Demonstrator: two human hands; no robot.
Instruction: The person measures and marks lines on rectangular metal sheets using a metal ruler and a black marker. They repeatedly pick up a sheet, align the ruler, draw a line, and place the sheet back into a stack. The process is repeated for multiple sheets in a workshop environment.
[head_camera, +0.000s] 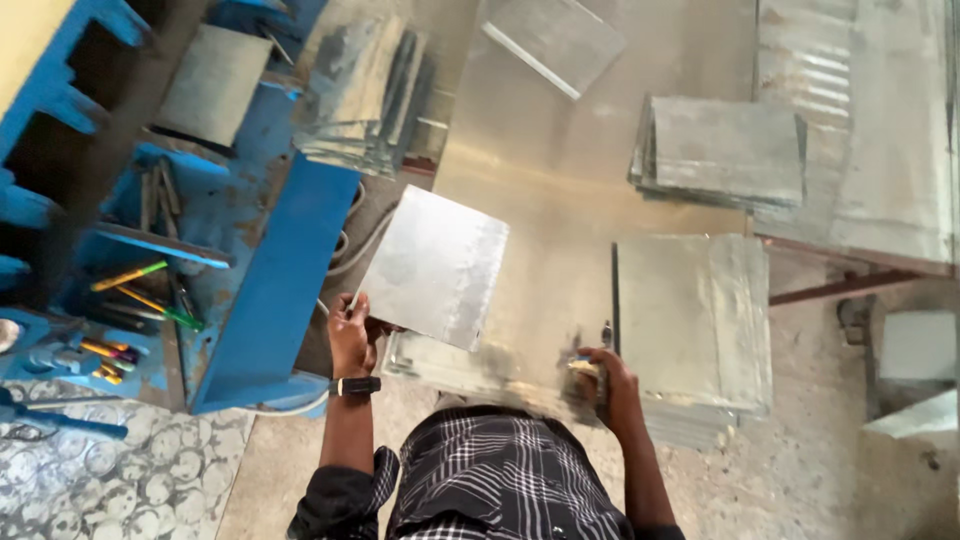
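My left hand (352, 335) grips the near corner of a square grey metal sheet (436, 265) and holds it lifted and tilted above a low stack of sheets (440, 362). A black watch sits on that wrist. My right hand (603, 382) is closed around a small dark tool with a yellowish body (583, 378), resting at the near left corner of another pile of metal sheets (695, 320). All of this lies on a large shiny metal sheet (570, 170).
A blue metal machine (270, 290) stands at the left, with pencils and small tools (140, 300) on its ledge. More sheet stacks lie at the far side (720, 150) and top left (365, 95). Corrugated sheeting (860, 120) is at the right. Concrete floor (820, 460) surrounds.
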